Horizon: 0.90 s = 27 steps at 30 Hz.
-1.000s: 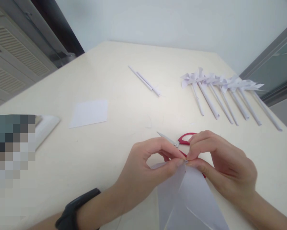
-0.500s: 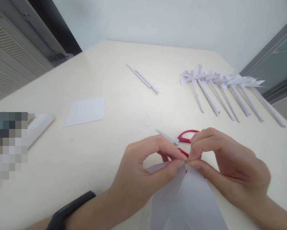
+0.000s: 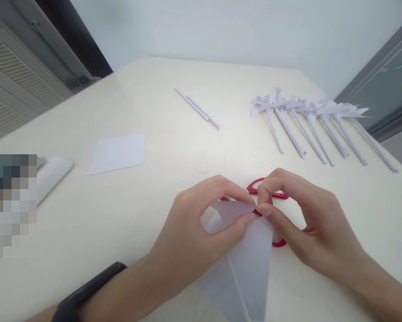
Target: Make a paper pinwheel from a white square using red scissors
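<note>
A folded sheet of thin white paper (image 3: 244,250) hangs from my fingertips over the near part of the table. My left hand (image 3: 201,223) grips its upper edge between thumb and index finger. Thumb and curled index finger of my right hand (image 3: 298,214) pinch the paper's top corner, close beside the left fingertips. Red-handled scissors (image 3: 277,196) lie on the table behind and under the hands; their blades are hidden behind my left hand and the paper.
Several paper pinwheels (image 3: 324,116) on rolled sticks lie in a row at the back right. Rolled paper sticks (image 3: 197,107) lie mid-table. A white paper square (image 3: 116,154) is on the left, near a white object (image 3: 55,174) partly pixelated. A wall stands behind the table (image 3: 137,98).
Both hands have risen slightly with the paper, which has turned so its lower part swings left. My right hand has shifted left, and more of the lower scissor handle shows.
</note>
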Available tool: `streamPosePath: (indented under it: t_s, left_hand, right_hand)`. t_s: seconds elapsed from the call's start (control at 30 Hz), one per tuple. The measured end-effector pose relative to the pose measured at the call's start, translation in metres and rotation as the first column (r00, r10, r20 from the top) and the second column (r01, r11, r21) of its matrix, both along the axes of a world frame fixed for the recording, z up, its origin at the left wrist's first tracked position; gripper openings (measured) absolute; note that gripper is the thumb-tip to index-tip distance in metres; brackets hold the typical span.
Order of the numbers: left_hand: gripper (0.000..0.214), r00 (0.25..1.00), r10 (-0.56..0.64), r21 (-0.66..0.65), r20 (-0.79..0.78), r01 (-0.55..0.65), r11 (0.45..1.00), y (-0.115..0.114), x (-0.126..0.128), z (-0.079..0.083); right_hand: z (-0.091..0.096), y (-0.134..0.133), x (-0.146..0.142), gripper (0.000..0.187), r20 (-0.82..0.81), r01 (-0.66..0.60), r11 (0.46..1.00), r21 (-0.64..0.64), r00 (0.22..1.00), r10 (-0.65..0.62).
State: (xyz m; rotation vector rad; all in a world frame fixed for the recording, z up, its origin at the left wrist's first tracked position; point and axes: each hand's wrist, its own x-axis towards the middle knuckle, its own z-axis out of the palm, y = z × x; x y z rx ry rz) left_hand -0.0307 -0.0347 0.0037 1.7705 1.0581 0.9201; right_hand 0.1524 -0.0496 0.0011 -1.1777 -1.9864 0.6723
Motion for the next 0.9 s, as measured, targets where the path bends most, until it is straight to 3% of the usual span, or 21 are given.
streamPosePath:
  t_s: [0.4, 0.67, 0.8, 0.9]
  left_hand:
    - [0.005, 0.999, 0.022, -0.034, -0.040, -0.024, 0.999, 0.0014, -0.0007, -0.0020]
    - [0.007, 0.997, 0.005, 0.028, -0.077, -0.003, 1.000, 0.0006, -0.0008, -0.0035]
    - [0.009, 0.998, -0.059, -0.113, -0.012, 0.057, 0.992, 0.0022, -0.0003, -0.0041]
    - [0.013, 0.985, -0.148, -0.295, 0.093, 0.169, 0.940, 0.0052, -0.0001, -0.0017]
  right_hand:
    - [0.0042, 0.0022, 0.0004, 0.005, -0.011, -0.009, 0.999, -0.035, 1.000, 0.009]
    - [0.0038, 0.0015, -0.0006, 0.009, 0.061, -0.003, 1.000, 0.014, 0.998, 0.002]
    - [0.0040, 0.0012, 0.0001, 0.014, 0.079, -0.015, 1.000, 0.017, 0.997, 0.014]
    - [0.0050, 0.0027, 0.0026, 0.012, 0.035, -0.024, 1.000, 0.002, 0.999, 0.024]
